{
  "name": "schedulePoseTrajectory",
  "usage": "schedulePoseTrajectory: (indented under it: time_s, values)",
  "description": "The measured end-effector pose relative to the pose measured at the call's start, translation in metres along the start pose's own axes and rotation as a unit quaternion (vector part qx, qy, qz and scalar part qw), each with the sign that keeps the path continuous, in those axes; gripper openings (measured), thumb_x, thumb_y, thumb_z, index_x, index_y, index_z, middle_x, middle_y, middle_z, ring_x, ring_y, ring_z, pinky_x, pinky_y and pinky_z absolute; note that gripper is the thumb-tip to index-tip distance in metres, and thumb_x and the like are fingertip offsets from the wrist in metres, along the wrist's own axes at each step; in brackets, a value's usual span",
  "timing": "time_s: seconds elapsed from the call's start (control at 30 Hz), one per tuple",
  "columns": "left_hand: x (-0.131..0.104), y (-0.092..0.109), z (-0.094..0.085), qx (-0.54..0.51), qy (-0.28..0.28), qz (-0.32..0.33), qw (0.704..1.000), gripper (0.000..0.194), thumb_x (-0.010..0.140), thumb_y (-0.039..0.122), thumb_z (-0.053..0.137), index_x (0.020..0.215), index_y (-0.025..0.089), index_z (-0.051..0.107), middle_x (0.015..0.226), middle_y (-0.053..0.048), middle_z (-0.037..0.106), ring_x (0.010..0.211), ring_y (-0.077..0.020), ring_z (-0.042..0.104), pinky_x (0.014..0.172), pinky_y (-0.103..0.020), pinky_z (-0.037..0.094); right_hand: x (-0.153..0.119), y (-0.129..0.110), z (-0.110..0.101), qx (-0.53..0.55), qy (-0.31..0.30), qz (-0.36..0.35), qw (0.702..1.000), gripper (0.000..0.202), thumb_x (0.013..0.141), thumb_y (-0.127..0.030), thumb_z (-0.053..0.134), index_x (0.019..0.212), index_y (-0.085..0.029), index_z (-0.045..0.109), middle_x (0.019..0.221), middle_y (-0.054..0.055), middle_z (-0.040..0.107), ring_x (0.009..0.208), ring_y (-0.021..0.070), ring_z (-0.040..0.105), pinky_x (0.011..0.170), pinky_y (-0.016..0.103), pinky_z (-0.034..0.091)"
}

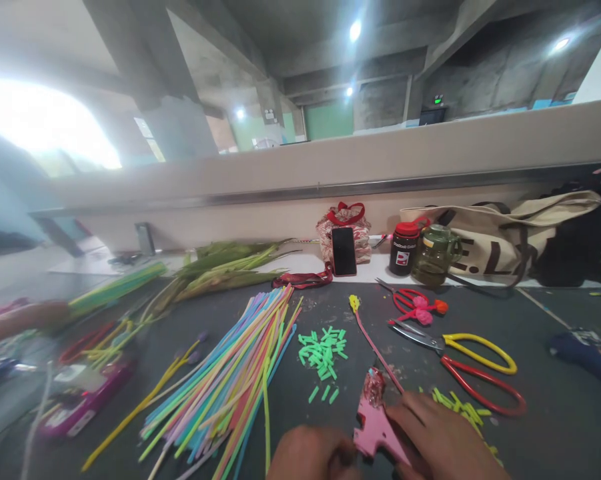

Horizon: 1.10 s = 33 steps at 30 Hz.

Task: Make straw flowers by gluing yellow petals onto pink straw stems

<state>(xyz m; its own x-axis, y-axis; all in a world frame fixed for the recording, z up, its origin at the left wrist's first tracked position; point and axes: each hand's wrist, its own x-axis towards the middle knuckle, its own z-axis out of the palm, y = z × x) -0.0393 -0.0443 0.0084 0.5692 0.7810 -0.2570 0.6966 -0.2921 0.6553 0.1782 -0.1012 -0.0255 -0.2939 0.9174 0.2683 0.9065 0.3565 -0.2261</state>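
My right hand (440, 437) is closed around a pink tool (377, 427) shaped like a hot glue gun, its upper end coated in glossy reddish material. My left hand (310, 453) is beside it at the bottom edge, fingers curled and blurred; whatever they hold is hidden. A thin pink stem (373, 343) with a yellow tip (354, 304) runs down to the fingers of my right hand. Ahead of my left hand lie short green pieces (323, 353), with several yellow-green pieces (455, 403) beyond my right hand.
A bundle of coloured chenille stems (230, 373) fans out at left. Pliers (460, 360) and red-handled scissors (405, 300) lie at right. Behind stand a phone (343, 251), a black bottle (404, 250), a green jug (433, 257) and a bag (500, 240). Another person's arm (25, 320) reaches in.
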Motion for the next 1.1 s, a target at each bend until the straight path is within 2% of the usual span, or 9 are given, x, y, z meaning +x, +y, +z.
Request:
schedulePoseTrajectory:
  time_s: [0.03, 0.17, 0.27, 0.37, 0.47, 0.6, 0.7, 0.9, 1.1]
  values:
    - [0.002, 0.004, -0.006, 0.007, 0.005, -0.005, 1.0, 0.014, 0.064, 0.023, 0.055, 0.069, 0.027, 0.068, 0.049, 0.003, 0.056, 0.047, -0.0133, 0.047, 0.048, -0.021, 0.026, 0.0, 0.0, 0.002, 0.004, -0.006, -0.004, 1.0, 0.029, 0.066, -0.023, 0.061, 0.095, -0.026, 0.058, 0.086, 0.003, 0.065, 0.075, 0.0217, 0.062, 0.063, 0.027, 0.045]
    - [0.02, 0.023, -0.032, -0.01, 0.108, 0.017, 0.994, 0.018, 0.07, 0.031, 0.053, 0.076, 0.024, 0.068, 0.051, 0.003, 0.054, 0.05, -0.0134, 0.047, 0.048, -0.021, 0.026, 0.002, -0.003, 0.007, 0.009, -0.042, -0.037, 0.998, 0.028, 0.073, -0.035, 0.06, 0.099, -0.024, 0.058, 0.09, 0.005, 0.066, 0.077, 0.0229, 0.063, 0.063, 0.028, 0.046]
    - [0.042, 0.03, -0.042, -0.037, 0.154, 0.026, 0.987, 0.021, 0.07, 0.031, 0.052, 0.082, 0.021, 0.067, 0.052, 0.003, 0.054, 0.05, -0.0128, 0.047, 0.05, -0.021, 0.029, 0.007, -0.005, -0.001, 0.031, -0.072, -0.039, 0.996, 0.03, 0.076, -0.041, 0.059, 0.1, -0.024, 0.058, 0.092, 0.006, 0.066, 0.079, 0.0233, 0.063, 0.063, 0.029, 0.047]
    - [0.064, 0.026, -0.039, -0.056, 0.179, 0.042, 0.981, 0.024, 0.072, 0.032, 0.051, 0.086, 0.02, 0.066, 0.057, 0.003, 0.058, 0.053, -0.0126, 0.049, 0.051, -0.021, 0.031, 0.018, 0.001, -0.016, 0.045, -0.069, 0.04, 0.996, 0.018, 0.082, -0.032, 0.052, 0.098, -0.024, 0.059, 0.092, 0.005, 0.064, 0.082, 0.0202, 0.062, 0.067, 0.027, 0.046]
    - [0.078, 0.017, -0.028, -0.094, 0.186, 0.038, 0.977, 0.024, 0.072, 0.032, 0.051, 0.087, 0.019, 0.065, 0.059, 0.002, 0.059, 0.055, -0.0127, 0.051, 0.052, -0.021, 0.033, 0.037, 0.013, -0.022, -0.018, -0.059, 0.105, 0.993, 0.019, 0.087, -0.024, 0.043, 0.095, -0.023, 0.06, 0.085, 0.004, 0.064, 0.079, 0.0194, 0.062, 0.065, 0.028, 0.043]
    - [0.084, 0.004, -0.016, -0.128, 0.197, 0.033, 0.971, 0.025, 0.072, 0.03, 0.05, 0.087, 0.017, 0.065, 0.058, 0.002, 0.058, 0.052, -0.0115, 0.049, 0.051, -0.021, 0.033, 0.067, 0.027, -0.015, -0.085, -0.06, 0.135, 0.985, 0.019, 0.085, -0.023, 0.044, 0.081, -0.021, 0.063, 0.08, 0.004, 0.066, 0.075, 0.0222, 0.063, 0.058, 0.028, 0.039]
    - [0.084, -0.003, -0.017, -0.145, 0.207, 0.032, 0.967, 0.024, 0.073, 0.03, 0.049, 0.085, 0.016, 0.065, 0.054, 0.004, 0.054, 0.049, -0.0107, 0.046, 0.05, -0.021, 0.032, 0.081, 0.032, -0.009, -0.106, -0.059, 0.156, 0.98, 0.014, 0.08, -0.025, 0.051, 0.075, -0.021, 0.064, 0.078, 0.007, 0.069, 0.073, 0.0247, 0.064, 0.054, 0.028, 0.035]
    - [0.081, -0.006, -0.023, -0.181, 0.215, 0.039, 0.959, 0.024, 0.074, 0.031, 0.049, 0.085, 0.016, 0.065, 0.055, 0.004, 0.053, 0.049, -0.0099, 0.044, 0.049, -0.02, 0.032, 0.082, 0.034, -0.003, -0.131, -0.06, 0.183, 0.972, 0.016, 0.076, -0.022, 0.052, 0.068, -0.02, 0.065, 0.067, 0.008, 0.071, 0.063, 0.0268, 0.066, 0.046, 0.027, 0.027]
    - [0.079, -0.002, -0.021, -0.173, 0.202, 0.031, 0.964, 0.022, 0.073, 0.029, 0.05, 0.083, 0.017, 0.066, 0.057, 0.003, 0.056, 0.051, -0.0101, 0.046, 0.051, -0.021, 0.032, 0.079, 0.036, -0.003, -0.114, -0.054, 0.184, 0.975, 0.02, 0.076, -0.021, 0.051, 0.062, -0.022, 0.064, 0.063, 0.006, 0.071, 0.062, 0.0246, 0.066, 0.046, 0.026, 0.028]
